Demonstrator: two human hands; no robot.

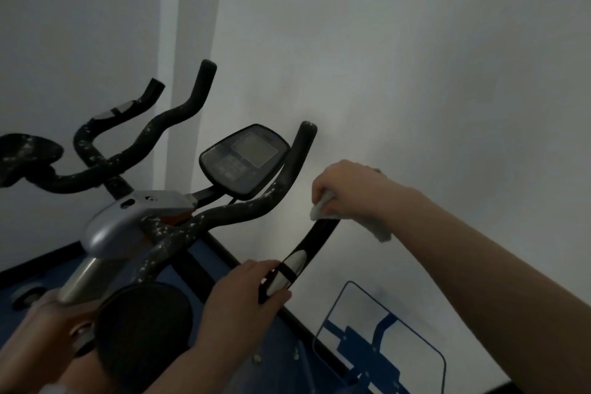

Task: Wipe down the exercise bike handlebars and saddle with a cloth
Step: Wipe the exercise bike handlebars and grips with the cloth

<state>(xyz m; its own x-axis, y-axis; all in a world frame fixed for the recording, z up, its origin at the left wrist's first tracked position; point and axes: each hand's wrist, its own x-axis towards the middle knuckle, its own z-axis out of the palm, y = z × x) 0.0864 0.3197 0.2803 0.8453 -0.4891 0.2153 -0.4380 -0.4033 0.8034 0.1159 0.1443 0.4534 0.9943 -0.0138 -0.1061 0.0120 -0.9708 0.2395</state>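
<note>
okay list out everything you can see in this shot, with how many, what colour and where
handlebars: one set on the near bike, black with pale specks, centre; its right grip looks clean
console: one, black with grey screen, above the near bars
stem housing: one, silver, left of centre
second handlebars: one set, black, speckled, upper left
cloth: one, white, bunched on the right grip
wall: pale grey, behind everything
floor mat: blue, below the bars
wall sign: one, white with blue drawing, lower right
left hand: holds the grip's lower end, by its silver sensor plate
right hand: closed on the cloth at the grip's top
</note>
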